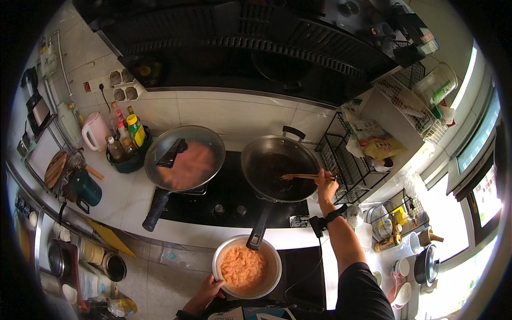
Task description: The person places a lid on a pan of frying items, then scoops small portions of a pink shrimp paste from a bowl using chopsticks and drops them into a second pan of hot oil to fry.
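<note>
My left hand grips the rim of a metal bowl, held in front of the counter. Inside the bowl is a thick, lumpy orange mixture, perhaps battered meat. My right hand is shut on wooden chopsticks, whose tips reach into a dark wok on the right side of the stove. Something small and brownish shows at the tips, too small to name. Dark liquid, seemingly oil, lies in the wok's bottom. The wok's black handle points towards me and overhangs the bowl's far edge.
On the stove's left side stands a frying pan with a glass lid, its handle jutting forward. Seasoning bottles, a pink kettle and a green pitcher are at left. A black wire rack stands right of the wok.
</note>
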A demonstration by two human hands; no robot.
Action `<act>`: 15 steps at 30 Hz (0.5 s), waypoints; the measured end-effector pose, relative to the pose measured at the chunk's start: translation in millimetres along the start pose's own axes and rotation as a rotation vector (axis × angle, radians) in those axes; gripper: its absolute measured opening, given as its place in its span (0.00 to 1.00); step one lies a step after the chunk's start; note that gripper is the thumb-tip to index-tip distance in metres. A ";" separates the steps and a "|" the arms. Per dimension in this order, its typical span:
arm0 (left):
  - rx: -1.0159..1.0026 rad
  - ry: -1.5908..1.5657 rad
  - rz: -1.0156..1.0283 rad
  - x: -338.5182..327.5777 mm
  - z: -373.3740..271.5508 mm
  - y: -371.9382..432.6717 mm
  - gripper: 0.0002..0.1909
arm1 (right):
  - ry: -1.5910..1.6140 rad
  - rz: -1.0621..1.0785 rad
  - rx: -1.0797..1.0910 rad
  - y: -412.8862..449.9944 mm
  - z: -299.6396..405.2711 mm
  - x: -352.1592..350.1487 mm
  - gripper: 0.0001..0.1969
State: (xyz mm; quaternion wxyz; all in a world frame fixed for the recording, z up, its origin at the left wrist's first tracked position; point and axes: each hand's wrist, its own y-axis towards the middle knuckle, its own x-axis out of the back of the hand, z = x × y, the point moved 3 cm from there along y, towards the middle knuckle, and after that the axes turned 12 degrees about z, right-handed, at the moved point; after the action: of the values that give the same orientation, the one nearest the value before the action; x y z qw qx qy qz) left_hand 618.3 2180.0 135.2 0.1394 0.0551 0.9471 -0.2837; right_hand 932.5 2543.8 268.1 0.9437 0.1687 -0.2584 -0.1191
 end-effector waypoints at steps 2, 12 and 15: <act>0.000 0.006 -0.005 0.1 -1.5 -1.4 0.18 | -0.043 -0.021 0.037 0.1 0.1 8.8 0.16; 0.021 0.033 0.043 -3.8 -10.3 -2.3 0.20 | 0.016 0.103 0.155 -16.1 14.7 -52.1 0.12; 0.025 0.025 0.032 -1.1 -4.8 -1.0 0.21 | 0.127 0.174 0.075 -23.0 31.9 -61.1 0.13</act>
State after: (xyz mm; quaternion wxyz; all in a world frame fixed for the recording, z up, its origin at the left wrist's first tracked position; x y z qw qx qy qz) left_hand 618.1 2181.8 139.9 0.1313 0.0757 0.9442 -0.2925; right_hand 861.3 2533.7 257.8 0.9580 0.1878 -0.2159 -0.0158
